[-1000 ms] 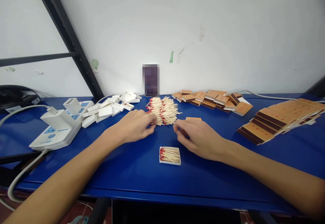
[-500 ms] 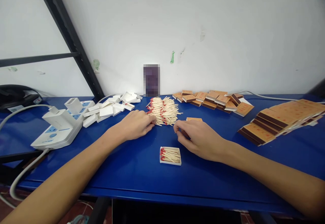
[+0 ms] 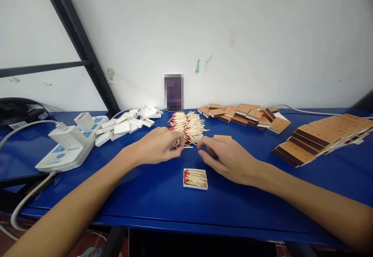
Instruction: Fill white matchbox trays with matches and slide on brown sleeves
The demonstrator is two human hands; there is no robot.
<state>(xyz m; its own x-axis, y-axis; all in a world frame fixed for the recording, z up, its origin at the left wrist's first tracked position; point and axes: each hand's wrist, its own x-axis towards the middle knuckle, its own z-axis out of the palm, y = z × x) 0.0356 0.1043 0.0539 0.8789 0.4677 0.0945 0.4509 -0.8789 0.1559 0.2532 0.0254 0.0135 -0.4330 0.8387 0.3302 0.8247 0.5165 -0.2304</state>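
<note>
A heap of red-tipped matches (image 3: 190,127) lies in the middle of the blue table. At its near edge my left hand (image 3: 160,145) is closed in a pinch, with a match (image 3: 188,147) sticking out to the right from the fingertips. My right hand (image 3: 225,154) hovers just right of the heap, fingers curled and thumb apart, with nothing visible between them. Nearer to me, a white matchbox tray (image 3: 195,188) holds several matches, their red heads to the left. Partly hidden behind my right hand is a brown matchbox sleeve (image 3: 222,136).
White empty trays (image 3: 122,127) are piled at the back left, beside a power strip (image 3: 72,144) with plugged-in chargers. Brown matchboxes (image 3: 244,113) lie at the back right, and stacked ones (image 3: 320,136) lean farther right. A pixelated dark panel (image 3: 174,94) stands against the wall.
My left hand has drawn slightly right and toward me from the heap, and a match now shows at its fingertips. My right hand's thumb and forefinger have parted a little.
</note>
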